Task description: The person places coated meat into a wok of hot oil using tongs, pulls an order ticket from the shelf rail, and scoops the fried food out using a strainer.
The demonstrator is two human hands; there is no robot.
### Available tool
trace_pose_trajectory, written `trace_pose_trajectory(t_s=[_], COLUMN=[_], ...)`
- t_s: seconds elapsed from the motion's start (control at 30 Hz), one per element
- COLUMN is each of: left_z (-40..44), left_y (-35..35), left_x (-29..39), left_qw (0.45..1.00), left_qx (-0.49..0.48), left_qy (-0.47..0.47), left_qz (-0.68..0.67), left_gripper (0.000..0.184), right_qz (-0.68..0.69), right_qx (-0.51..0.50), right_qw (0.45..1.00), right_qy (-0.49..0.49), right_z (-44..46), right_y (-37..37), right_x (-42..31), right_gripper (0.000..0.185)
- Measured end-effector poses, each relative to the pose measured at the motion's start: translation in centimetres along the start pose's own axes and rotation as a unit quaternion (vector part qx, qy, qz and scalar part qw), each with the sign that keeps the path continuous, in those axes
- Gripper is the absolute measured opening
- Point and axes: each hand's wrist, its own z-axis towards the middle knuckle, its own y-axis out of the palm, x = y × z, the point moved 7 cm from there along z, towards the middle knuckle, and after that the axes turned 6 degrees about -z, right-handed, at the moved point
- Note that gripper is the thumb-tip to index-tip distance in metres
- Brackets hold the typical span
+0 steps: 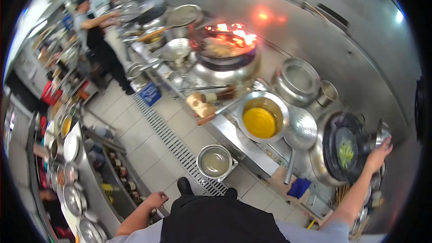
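Note:
At the far right my right hand (380, 154) is closed on the rim of a small metal bowl (382, 131). The bowl is tipped beside the black wok (330, 153). Green vegetable pieces (345, 154) lie in the wok; whether liquid is there too, I cannot tell. My left hand (157, 199) hangs low at my left side, its fingers loosely curled, with nothing seen in it. The counter on my left is the nearest thing to it.
Flames rise from another wok (222, 47) at the back. A pot of yellow oil (261, 119), a perforated ladle (300, 128) and a lidded pot (297, 78) stand on the range. A metal basin (214, 162) sits low before me. A co-worker (96, 33) stands far left.

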Motion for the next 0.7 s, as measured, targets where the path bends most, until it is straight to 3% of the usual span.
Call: trace_pose_trajectory(t_s=[0.07, 0.1, 0.13, 0.17, 0.2, 0.23, 0.27, 0.3, 0.33, 0.37, 0.4, 0.43, 0.47, 0.5, 0.53, 0.57, 0.6, 0.63, 0.67, 0.7], left_z=[-3.7, -1.8, -5.9, -5.8, -4.8, -7.4, -7.7, -8.5, -10.0, -11.7, -13.6, -15.1, -16.2, -12.6, -15.0, -19.3, -24.8, -28.0, -31.6, -37.3], left_y=[-0.1, 1.5, 0.2, 0.7, 1.7, 1.0, 1.2, 0.8, 0.1, -0.7, -1.3, -2.0, -2.3, -1.4, -1.5, -1.6, -2.0, -1.4, 0.4, 1.9], left_x=[5.4, 3.3, 9.0, 9.2, 9.1, 12.1, 12.8, 13.6, 14.1, 14.1, 13.2, 11.9, 10.2, 4.5, 1.2, -1.7, -3.5, -7.2, -11.7, -14.6], left_qw=[0.998, 0.998, 0.995, 0.987, 0.976, 0.966, 0.936, 0.918, 0.89, 0.86, 0.849, 0.822, 0.791, 0.819, 0.789, 0.753, 0.76, 0.752, 0.697, 0.635], left_qx=[0.055, 0.036, 0.05, 0.088, 0.092, 0.074, 0.067, 0.081, 0.107, 0.129, 0.152, 0.181, 0.21, 0.401, 0.415, 0.427, 0.43, 0.433, 0.5, 0.52], left_qy=[0.021, 0.026, 0.069, 0.087, 0.145, 0.136, 0.189, 0.21, 0.214, 0.225, 0.22, 0.198, 0.175, 0.141, 0.106, 0.07, 0.006, 0.005, 0.005, -0.08], left_qz=[-0.013, -0.038, -0.051, -0.1, -0.131, -0.209, -0.29, -0.328, -0.389, -0.439, -0.456, -0.502, -0.547, -0.385, -0.442, -0.497, -0.488, -0.497, -0.514, -0.565], left_gripper=[0.037, 0.038, 0.039, 0.039, 0.037, 0.037, 0.04, 0.043, 0.044, 0.045, 0.045, 0.045, 0.045, 0.042, 0.04, 0.038, 0.036, 0.034, 0.032, 0.03], right_qz=[0.208, 0.303, 0.469, 0.653, 0.605, 0.681, 0.608, 0.624, 0.575, 0.468, 0.448, 0.429, 0.358, 0.347, 0.331, 0.31, 0.289, 0.271, 0.233, 0.206], right_qx=[0.081, 0.093, -0.07, -0.309, -0.439, -0.442, -0.556, -0.647, -0.692, -0.762, -0.781, -0.818, -0.83, -0.806, -0.813, -0.808, -0.802, -0.801, -0.791, -0.781], right_qw=[0.972, 0.939, 0.875, 0.69, 0.664, 0.575, 0.564, 0.436, 0.408, 0.405, 0.375, 0.224, 0.203, 0.164, 0.07, 0.013, -0.042, -0.054, -0.064, -0.071], right_qy=[-0.07, -0.132, -0.096, 0.046, -0.014, -0.1, -0.057, -0.048, -0.158, -0.192, -0.222, -0.311, -0.377, -0.451, -0.474, -0.501, -0.521, -0.531, -0.562, -0.586], right_z=[0.7, 0.5, -1.0, -5.6, -9.6, -14.1, -20.8, -27.6, -33.8, -40.1, -46.3, -52.7, -55.4, -58.5, -61.3, -62.0, -62.5, -64.0, -65.3, -66.3], right_y=[0.8, 2.0, 3.8, 1.9, -0.7, 0.0, -8.6, -12.7, -14.7, -17.5, -19.7, -22.4, -29.7, -33.2, -35.9, -38.8, -41.6, -42.8, -43.4, -43.9], right_x=[-2.4, -4.7, -8.0, -13.4, -18.5, -23.9, -27.7, -30.9, -34.3, -35.5, -36.7, -38.0, -36.3, -35.9, -35.4, -34.9, -34.3, -34.6, -35.3, -36.1], right_gripper=[0.056, 0.053, 0.053, 0.055, 0.056, 0.057, 0.057, 0.055, 0.053, 0.05, 0.04, 0.044, 0.05, 0.05, 0.043, 0.046, 0.05, 0.05, 0.054, 0.058])
